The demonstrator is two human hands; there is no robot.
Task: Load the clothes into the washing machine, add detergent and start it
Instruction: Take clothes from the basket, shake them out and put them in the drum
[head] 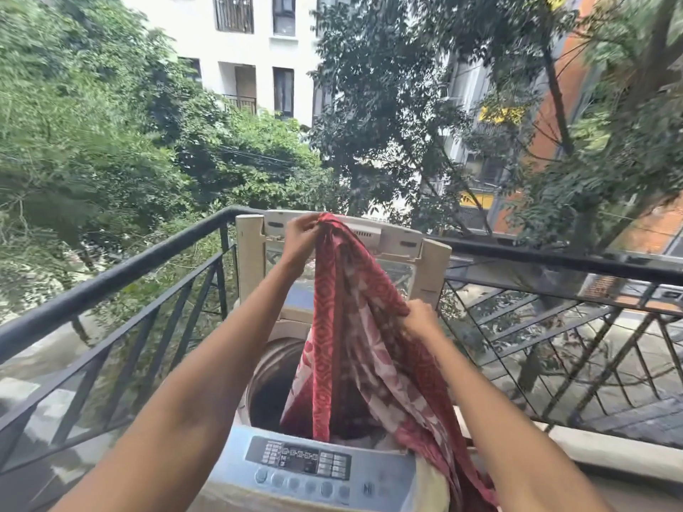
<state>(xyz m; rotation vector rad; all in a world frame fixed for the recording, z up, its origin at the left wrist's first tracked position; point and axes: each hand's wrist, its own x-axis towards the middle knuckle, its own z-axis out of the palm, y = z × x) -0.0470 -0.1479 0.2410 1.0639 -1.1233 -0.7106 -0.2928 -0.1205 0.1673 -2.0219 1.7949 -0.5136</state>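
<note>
Nearest: grey control panel (308, 465) along the washer's (255, 434) front edge, with a dark display block and a row of round buttons below it, smooth plastic. Behind it the round drum (275, 386) is open, metal wall, dark inside.

Red cloth (354, 349) hangs over the drum, thin and soft, printed with a pale pink pattern, in long vertical folds. Its lower end drops into the drum near the front edge; one trailing part spills over the washer's front-right corner and down the outside.

Right hand (419, 319) is above the drum's right side, fingers pinched shut on a fold of the cloth at mid-height. Left hand (301, 236) is higher and farther, up in front of the lid, fingers closed on the cloth's top edge, which bunches to a point there. Hands well apart, the cloth stretched between them on a slant. Both forearms bare.

Lid (432, 264) stands upright at the washer's back edge, cream plastic frame with a clear pane.

Black metal railing (122, 267) with thin diagonal bars wraps behind and on both sides of the washer. Beyond it dense green trees (111, 142), a white building (255, 49) and an orange wall (650, 230) at far right.
</note>
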